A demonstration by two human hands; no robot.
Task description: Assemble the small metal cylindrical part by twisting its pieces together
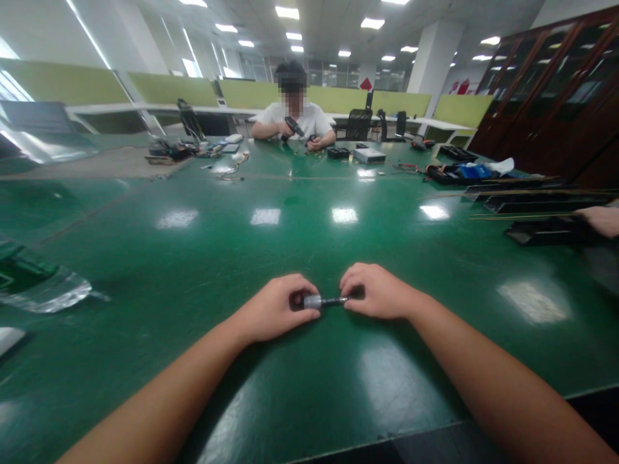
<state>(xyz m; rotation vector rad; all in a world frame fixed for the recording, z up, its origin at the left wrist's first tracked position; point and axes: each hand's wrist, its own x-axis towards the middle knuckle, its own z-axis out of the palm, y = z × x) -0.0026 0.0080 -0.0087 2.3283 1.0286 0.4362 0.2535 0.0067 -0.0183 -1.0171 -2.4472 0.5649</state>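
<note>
Low over the green tabletop, a small tool lies level between my two hands. It has a silvery cylindrical body and a thin dark shaft; its exact kind is unclear. My left hand is closed round the cylinder, thumb on the near side and fingers on the far side. At the shaft's far right end, the thumb and bent fingers of my right hand pinch the tip. The fingers partly hide both ends.
Across the table a person in a white shirt holds a drill-like tool. A clear plastic bottle lies at left. Black trays and another person's hand are at right. Electronic parts lie far left.
</note>
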